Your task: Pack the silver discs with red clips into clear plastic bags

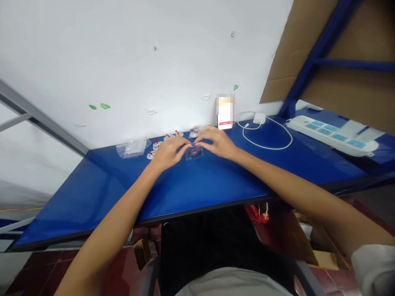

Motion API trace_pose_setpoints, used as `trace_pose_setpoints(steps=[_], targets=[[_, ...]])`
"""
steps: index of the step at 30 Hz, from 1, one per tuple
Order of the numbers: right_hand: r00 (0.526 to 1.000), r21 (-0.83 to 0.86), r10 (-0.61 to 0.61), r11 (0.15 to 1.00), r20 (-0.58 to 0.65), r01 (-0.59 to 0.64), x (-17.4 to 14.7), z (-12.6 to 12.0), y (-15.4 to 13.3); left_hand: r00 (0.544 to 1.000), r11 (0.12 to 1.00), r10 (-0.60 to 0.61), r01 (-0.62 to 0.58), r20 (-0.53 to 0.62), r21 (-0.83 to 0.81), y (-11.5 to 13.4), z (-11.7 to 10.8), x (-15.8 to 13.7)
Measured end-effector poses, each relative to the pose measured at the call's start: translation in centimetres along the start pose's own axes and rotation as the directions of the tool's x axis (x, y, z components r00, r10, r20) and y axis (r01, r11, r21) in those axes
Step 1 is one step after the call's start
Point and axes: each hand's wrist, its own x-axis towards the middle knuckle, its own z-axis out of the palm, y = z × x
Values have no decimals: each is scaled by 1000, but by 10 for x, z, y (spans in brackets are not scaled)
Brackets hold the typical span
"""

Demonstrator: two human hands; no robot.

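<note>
While the left hand (170, 151) and the right hand (217, 142) come close together over the blue table (197, 189), the thumb and fingers of each pinch the far edge of a small clear bag (199, 156). The bag sits between the 2 hands, just on the near side of the fingertips, with a red and dark item (195, 152) inside. White discs (156, 145) with red loops lie far left, beside the left hand; a lit phone (224, 114) leans at the far right of the bag.

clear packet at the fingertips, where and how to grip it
The clear packet is probably best pinched by its far edge, left hand from the left, right hand from the right: that edge looks thin, while a red-marked round item fills the middle.
</note>
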Motion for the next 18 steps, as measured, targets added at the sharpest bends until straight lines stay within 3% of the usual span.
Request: trace_pose_setpoints(steps=[5,12,14,18], targets=[[998,10,59,998,-26,-59,2,-3,-3,996,1000,-26,24,-87,-20,-2,1,0],[966,102,239,963,102,-249,3,-7,-2,983,979,-163,151,-86,-136,1,-3,1],[955,154,285,943,84,-295,2,-6,-4,962,936,-263,235,-76,-263,3,0,0],[947,174,311,931,74,-320,-1,-2,-7,899,751,-436,382,29,-539,5,13,-3]])
